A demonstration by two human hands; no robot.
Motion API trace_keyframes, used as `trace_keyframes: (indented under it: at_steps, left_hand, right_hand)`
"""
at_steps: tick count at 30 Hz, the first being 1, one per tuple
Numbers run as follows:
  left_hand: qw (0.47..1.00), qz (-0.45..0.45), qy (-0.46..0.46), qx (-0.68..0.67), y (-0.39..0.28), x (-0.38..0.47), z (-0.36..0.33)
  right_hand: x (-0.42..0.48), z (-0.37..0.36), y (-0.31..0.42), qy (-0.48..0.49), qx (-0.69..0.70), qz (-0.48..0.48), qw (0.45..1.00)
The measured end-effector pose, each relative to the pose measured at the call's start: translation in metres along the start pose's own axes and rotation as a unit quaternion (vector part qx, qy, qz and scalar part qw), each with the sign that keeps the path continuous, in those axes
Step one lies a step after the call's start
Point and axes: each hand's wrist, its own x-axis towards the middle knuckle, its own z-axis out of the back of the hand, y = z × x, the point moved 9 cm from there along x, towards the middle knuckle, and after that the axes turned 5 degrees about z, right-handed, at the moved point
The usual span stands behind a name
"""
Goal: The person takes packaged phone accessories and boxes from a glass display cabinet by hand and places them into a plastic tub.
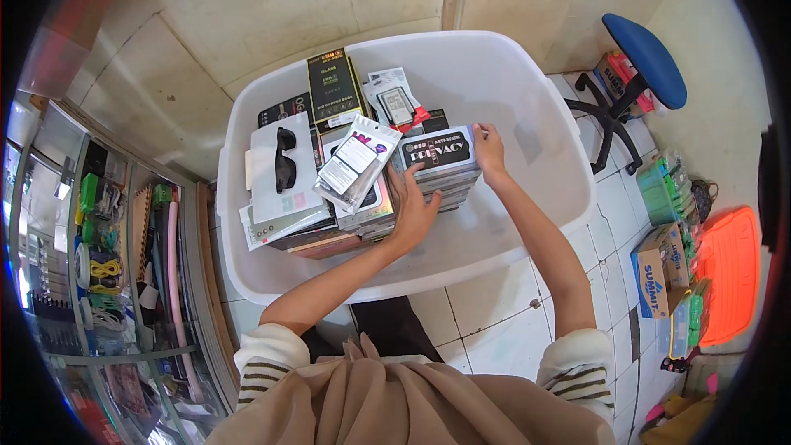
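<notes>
A stack of flat screen-protector boxes [440, 157] stands inside a large white plastic tub [525, 222], its top box printed in black and white. My left hand [417, 204] is against the left side of the stack, fingers at its top edge. At the opposite end, my right hand [490, 151] grips the upper right corner. To the left, a clear plastic packet with white labels [355, 164] lies on other boxes. Black sunglasses [285, 161] rest on a white sheet-like packet [303, 194]. Behind them is a tall pile topped by a black-and-gold box [335, 83].
Glass display shelves [111, 259] with cables and accessories stand at left. A blue swivel chair [646, 62] is at the upper right. Cardboard boxes [658, 272], green baskets [658, 191] and an orange lid [732, 275] line the right wall. White floor tiles [500, 321] surround the tub.
</notes>
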Motion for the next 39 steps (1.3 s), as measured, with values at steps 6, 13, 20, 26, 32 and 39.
trace_keyframes:
  at_steps: [6, 13, 20, 26, 32, 39]
  left_hand:
    - [0.992, -0.056, -0.004, 0.11, -0.016, -0.004, -0.004]
    - [0.976, -0.04, 0.054, 0.206, -0.018, -0.01, -0.013]
    - [0.932, -0.08, 0.081, 0.344, -0.022, -0.012, -0.019]
    - [0.958, -0.228, 0.072, 0.158, -0.084, -0.045, 0.03]
    - [0.982, -0.167, 0.032, 0.078, -0.068, -0.107, 0.18]
    - [0.994, 0.018, -0.066, 0.088, 0.044, -0.201, 0.373]
  right_hand:
    - [0.005, -0.01, 0.008, 0.02, -0.149, 0.163, 0.975]
    - [0.004, -0.012, 0.002, 0.058, -0.136, 0.159, 0.976]
    - [0.006, -0.013, -0.015, 0.058, -0.206, 0.096, 0.972]
    - [-0.052, 0.022, 0.094, -0.061, -0.202, 0.294, 0.932]
    - [-0.199, -0.042, 0.216, 0.105, -0.096, 0.462, 0.875]
    - [-0.375, -0.207, 0.306, 0.363, 0.052, 0.541, 0.757]
